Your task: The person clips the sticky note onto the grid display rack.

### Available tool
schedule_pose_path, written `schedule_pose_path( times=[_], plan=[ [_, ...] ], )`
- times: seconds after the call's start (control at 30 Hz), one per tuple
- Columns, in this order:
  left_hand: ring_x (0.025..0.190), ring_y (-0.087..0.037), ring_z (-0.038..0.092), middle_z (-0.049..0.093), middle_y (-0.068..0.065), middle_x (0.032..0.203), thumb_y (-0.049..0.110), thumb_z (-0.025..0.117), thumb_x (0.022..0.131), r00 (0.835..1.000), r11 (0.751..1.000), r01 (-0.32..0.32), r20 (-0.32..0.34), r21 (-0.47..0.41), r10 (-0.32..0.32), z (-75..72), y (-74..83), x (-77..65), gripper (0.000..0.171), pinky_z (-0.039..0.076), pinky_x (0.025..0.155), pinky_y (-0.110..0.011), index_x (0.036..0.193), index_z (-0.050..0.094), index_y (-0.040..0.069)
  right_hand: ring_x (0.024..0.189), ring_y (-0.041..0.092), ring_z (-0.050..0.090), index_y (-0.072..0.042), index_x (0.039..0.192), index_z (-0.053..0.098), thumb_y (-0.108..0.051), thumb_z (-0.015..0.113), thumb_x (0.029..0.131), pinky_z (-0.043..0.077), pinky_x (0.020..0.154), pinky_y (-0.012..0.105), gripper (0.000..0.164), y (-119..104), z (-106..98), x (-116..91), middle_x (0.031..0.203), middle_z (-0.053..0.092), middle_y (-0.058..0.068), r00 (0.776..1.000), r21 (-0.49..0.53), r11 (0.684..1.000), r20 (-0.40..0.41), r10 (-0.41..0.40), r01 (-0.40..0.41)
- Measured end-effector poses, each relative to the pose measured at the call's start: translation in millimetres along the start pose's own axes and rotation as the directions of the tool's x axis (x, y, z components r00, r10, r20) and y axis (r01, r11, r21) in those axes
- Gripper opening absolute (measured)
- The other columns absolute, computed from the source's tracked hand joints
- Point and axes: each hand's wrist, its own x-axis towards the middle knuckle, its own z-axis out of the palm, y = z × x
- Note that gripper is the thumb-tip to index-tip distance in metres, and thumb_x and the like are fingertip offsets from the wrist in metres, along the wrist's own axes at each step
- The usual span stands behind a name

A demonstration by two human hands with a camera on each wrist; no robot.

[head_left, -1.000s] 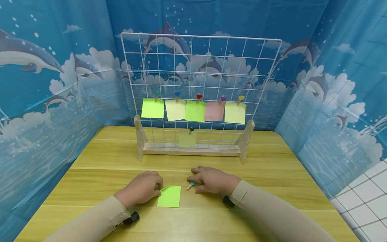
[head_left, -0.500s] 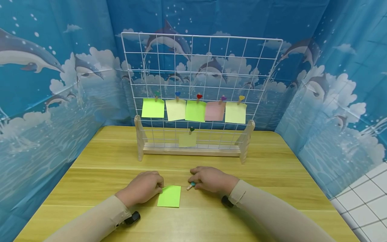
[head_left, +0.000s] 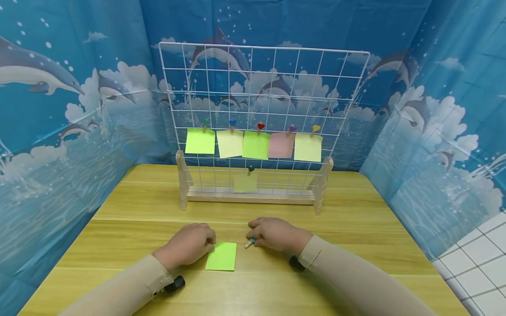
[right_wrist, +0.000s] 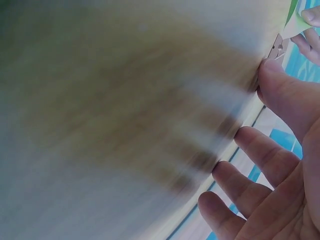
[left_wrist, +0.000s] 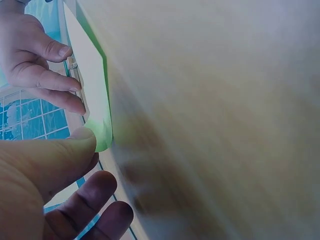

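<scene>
My left hand (head_left: 189,244) pinches the upper left corner of a bright green sticky note (head_left: 222,258) on the table. In the left wrist view that corner of the note (left_wrist: 102,132) curls up at the thumb. To the right of it lies a small wooden clothespin (head_left: 248,245) with a teal decoration on its end. My right hand (head_left: 280,234) has its thumb and index finger closed about the decorated end, the other fingers spread on the tabletop. In the right wrist view the thumb partly hides the clothespin (right_wrist: 276,48).
Behind the hands stands a white wire grid (head_left: 258,94) on a wooden stand (head_left: 253,199). Several sticky notes (head_left: 200,141) hang in a row from heart-topped clips, with a pale yellow one (head_left: 245,183) lower down. Dolphin-print curtains (head_left: 63,109) surround the wooden table (head_left: 130,202).
The right thumb and index finger have drawn in around the clothespin's decorated end. My left hand has shifted very slightly right at the note's corner.
</scene>
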Motion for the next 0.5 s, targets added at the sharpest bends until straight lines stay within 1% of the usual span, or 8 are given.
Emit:
schedule_pose_path(
  times=[0.2,0.5],
  plan=[
    [0.085,-0.008,0.064,0.066,0.013,0.088,0.020,0.078,0.096,1.000,1.000,-0.001,-0.003,0.003,0.001,-0.2,0.3,0.3,0.009,0.054,0.097,-0.049,0.088,0.073,0.022,0.145,0.029,0.055,-0.019,0.134,0.074,-0.025,0.071,0.102,0.047,0.117,0.046,0.032,-0.8,-0.4,0.3,0.153,0.059,0.012,1.000,0.005,1.000,-0.005,0.004,-0.004],
    [0.076,-0.005,0.056,0.062,0.014,0.081,0.019,0.074,0.098,1.000,1.000,0.006,-0.018,0.003,-0.006,-1.3,2.5,1.3,0.016,0.054,0.092,-0.047,0.084,0.069,0.023,0.143,0.028,0.057,-0.020,0.126,0.077,-0.024,0.072,0.102,0.048,0.116,0.046,0.025,-1.3,-0.6,0.9,0.151,0.062,0.010,1.000,0.006,1.000,-0.010,0.016,-0.016]
  ],
)
